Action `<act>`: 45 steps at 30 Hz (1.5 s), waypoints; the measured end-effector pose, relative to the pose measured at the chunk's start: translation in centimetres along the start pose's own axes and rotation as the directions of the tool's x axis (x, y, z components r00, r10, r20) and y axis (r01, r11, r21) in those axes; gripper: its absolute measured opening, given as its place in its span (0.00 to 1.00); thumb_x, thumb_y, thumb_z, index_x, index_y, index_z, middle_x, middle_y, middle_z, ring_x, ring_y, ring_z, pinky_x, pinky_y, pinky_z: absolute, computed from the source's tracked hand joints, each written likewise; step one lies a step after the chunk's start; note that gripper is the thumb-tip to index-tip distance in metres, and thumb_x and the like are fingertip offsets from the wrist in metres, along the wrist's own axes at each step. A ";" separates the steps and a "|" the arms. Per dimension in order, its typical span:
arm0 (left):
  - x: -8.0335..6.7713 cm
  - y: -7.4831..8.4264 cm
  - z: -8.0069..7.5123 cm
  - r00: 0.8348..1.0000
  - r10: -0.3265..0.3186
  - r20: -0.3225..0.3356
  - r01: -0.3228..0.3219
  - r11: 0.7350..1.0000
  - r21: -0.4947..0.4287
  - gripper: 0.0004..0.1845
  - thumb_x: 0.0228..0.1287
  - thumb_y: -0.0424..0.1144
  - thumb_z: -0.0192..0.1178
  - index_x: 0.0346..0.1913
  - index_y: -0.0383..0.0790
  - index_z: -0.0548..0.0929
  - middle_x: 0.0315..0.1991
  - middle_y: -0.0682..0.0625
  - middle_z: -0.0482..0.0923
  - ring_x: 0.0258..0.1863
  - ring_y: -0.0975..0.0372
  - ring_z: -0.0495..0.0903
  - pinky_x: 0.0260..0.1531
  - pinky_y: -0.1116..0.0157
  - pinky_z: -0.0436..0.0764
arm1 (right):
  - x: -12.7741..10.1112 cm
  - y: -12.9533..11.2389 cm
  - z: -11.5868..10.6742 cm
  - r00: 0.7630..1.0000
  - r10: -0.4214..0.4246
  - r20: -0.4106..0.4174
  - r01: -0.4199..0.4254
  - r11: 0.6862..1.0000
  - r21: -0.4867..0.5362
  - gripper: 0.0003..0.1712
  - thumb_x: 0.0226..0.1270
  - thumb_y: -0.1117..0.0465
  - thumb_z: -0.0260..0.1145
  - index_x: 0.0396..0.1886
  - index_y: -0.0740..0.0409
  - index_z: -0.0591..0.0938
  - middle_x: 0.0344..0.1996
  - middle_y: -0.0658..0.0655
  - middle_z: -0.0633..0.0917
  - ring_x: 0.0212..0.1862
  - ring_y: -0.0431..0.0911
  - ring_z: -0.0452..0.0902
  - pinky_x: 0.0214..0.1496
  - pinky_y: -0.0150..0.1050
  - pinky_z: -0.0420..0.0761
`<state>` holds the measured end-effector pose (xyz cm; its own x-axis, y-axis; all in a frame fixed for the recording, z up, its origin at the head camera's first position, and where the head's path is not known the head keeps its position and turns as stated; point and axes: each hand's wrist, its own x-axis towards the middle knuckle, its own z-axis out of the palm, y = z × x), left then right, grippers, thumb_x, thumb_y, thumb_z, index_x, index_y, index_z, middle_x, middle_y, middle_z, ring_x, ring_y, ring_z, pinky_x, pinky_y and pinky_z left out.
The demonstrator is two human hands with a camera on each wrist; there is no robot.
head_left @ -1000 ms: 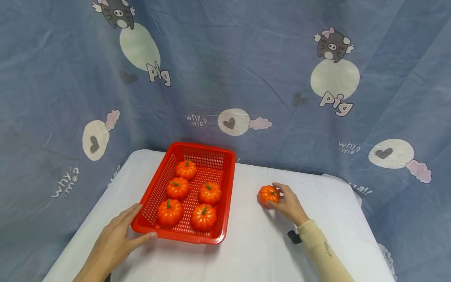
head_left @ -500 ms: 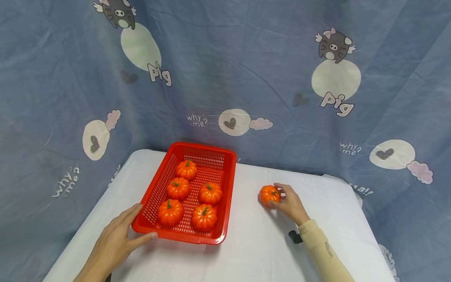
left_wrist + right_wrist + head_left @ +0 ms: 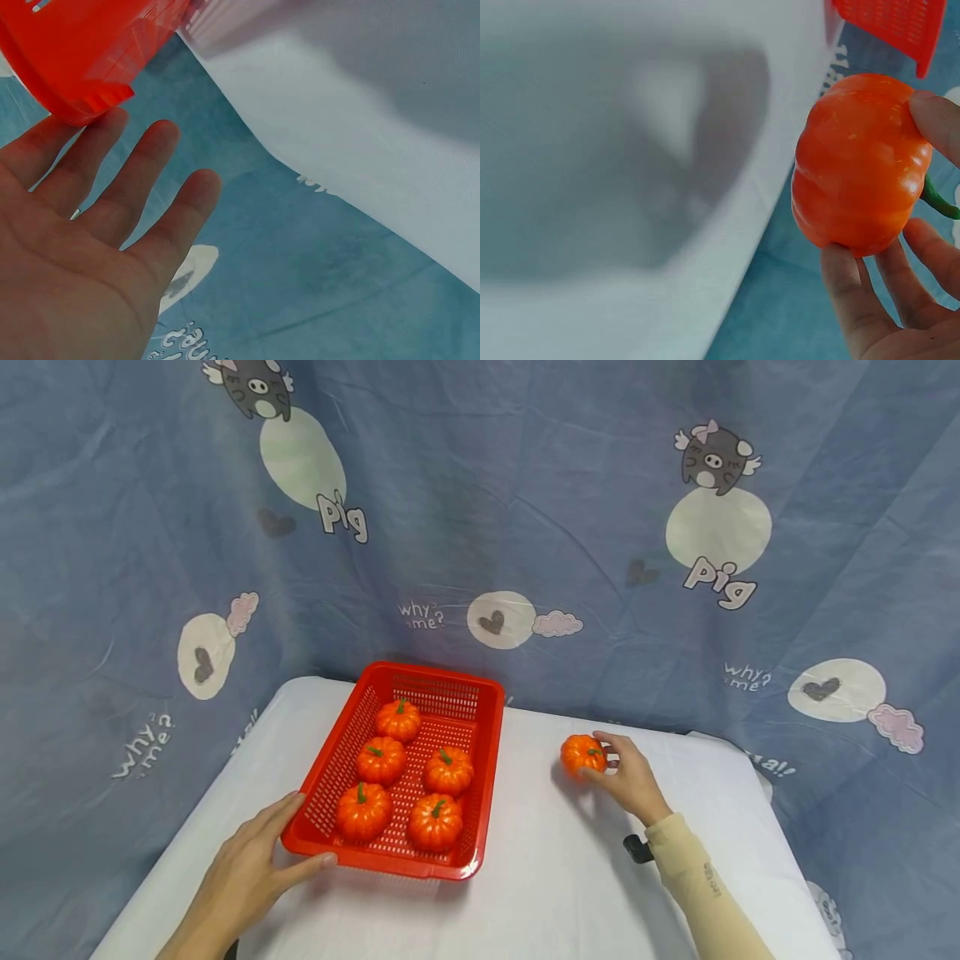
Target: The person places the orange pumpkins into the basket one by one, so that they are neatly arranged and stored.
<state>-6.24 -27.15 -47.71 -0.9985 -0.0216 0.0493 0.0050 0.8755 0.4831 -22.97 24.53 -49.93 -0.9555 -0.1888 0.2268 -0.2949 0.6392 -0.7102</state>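
In the head view a small orange toy pumpkin [image 3: 583, 756] with a green stem is pinched between the thumb and fingers of my right hand [image 3: 628, 777]. The right wrist view shows this pumpkin [image 3: 862, 165] held above the white surface, its shadow apart from it. My left hand [image 3: 247, 868] rests at the near left corner of a red plastic basket [image 3: 378, 860]. Its fingers are spread and fairly straight, and in the left wrist view the fingertips [image 3: 112, 120] touch the basket's rim [image 3: 71, 109]. Several similar pumpkins [image 3: 381, 761] lie inside the basket.
A white-covered table [image 3: 540, 877] carries the basket on its left half. Behind and around it hangs a blue cloth [image 3: 525, 527] printed with pigs and lettering. A small black device [image 3: 638, 849] sits at the right wrist.
The right hand has lifted the pumpkin off the table and shifted it slightly right and away. The left hand and the basket stay where they were.
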 end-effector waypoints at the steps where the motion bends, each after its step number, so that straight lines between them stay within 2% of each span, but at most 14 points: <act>1: 0.0 0.0 0.0 1.000 -0.002 0.002 0.002 1.000 0.000 0.67 0.43 0.82 0.61 0.76 0.33 0.64 0.72 0.32 0.65 0.66 0.36 0.67 0.61 0.30 0.67 | 0.2 -0.2 -0.2 1.000 -0.011 -0.001 0.011 1.000 -0.005 0.40 0.55 0.66 0.80 0.67 0.68 0.75 0.58 0.68 0.78 0.55 0.61 0.78 0.54 0.55 0.84; 14: -0.1 -0.1 0.0 1.000 0.006 -0.006 -0.006 1.000 -0.008 0.66 0.43 0.82 0.61 0.76 0.35 0.64 0.72 0.33 0.65 0.66 0.36 0.67 0.60 0.31 0.68 | 2.2 -3.1 -2.0 0.999 -0.048 0.022 0.049 0.998 -0.042 0.38 0.59 0.57 0.79 0.67 0.64 0.76 0.60 0.65 0.75 0.56 0.57 0.76 0.54 0.53 0.84; 22: 0.0 -0.1 0.1 1.000 0.004 -0.004 -0.004 1.000 -0.005 0.66 0.43 0.82 0.61 0.76 0.34 0.64 0.72 0.33 0.65 0.66 0.36 0.67 0.60 0.31 0.67 | 3.1 -4.7 -2.1 0.996 -0.078 0.032 0.079 0.997 -0.026 0.36 0.59 0.56 0.79 0.66 0.61 0.78 0.59 0.61 0.76 0.56 0.54 0.76 0.56 0.52 0.84; 29: 0.0 -0.1 0.0 1.000 0.002 0.002 -0.002 1.000 -0.005 0.66 0.43 0.82 0.61 0.76 0.34 0.64 0.72 0.33 0.65 0.65 0.36 0.67 0.60 0.30 0.67 | 4.0 -6.5 -1.5 0.991 -0.124 0.051 0.126 0.991 -0.039 0.36 0.58 0.53 0.80 0.65 0.57 0.79 0.60 0.59 0.76 0.55 0.53 0.77 0.57 0.52 0.83; 34: 0.0 -0.1 0.1 1.000 0.003 0.000 -0.003 1.000 -0.005 0.66 0.43 0.81 0.62 0.76 0.34 0.64 0.72 0.32 0.65 0.65 0.36 0.67 0.60 0.30 0.67 | 5.2 -7.9 -0.8 0.982 -0.172 0.078 0.178 0.981 -0.076 0.36 0.56 0.51 0.81 0.64 0.54 0.80 0.58 0.56 0.77 0.52 0.50 0.77 0.55 0.49 0.84; 37: 0.0 -0.1 0.1 1.000 0.000 0.000 0.000 1.000 -0.003 0.66 0.43 0.81 0.62 0.76 0.34 0.63 0.71 0.32 0.65 0.65 0.36 0.67 0.60 0.30 0.67 | 6.2 -9.0 -0.1 0.974 -0.198 0.109 0.207 0.975 -0.083 0.35 0.56 0.51 0.81 0.63 0.55 0.81 0.57 0.55 0.77 0.52 0.49 0.77 0.55 0.46 0.84; 45: 0.0 -0.1 0.2 1.000 -0.009 0.003 0.009 1.000 0.002 0.66 0.43 0.81 0.63 0.76 0.34 0.63 0.71 0.31 0.65 0.65 0.35 0.66 0.60 0.29 0.67 | 8.4 -11.6 2.0 0.962 -0.224 0.156 0.237 0.969 -0.068 0.36 0.58 0.51 0.80 0.65 0.55 0.79 0.59 0.56 0.76 0.51 0.50 0.77 0.53 0.47 0.85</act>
<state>-6.28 -27.20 -47.90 -0.9987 -0.0276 0.0421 -0.0039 0.8761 0.4822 -27.61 14.00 -41.11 -0.8548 -0.4413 0.2731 -0.5112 0.6254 -0.5895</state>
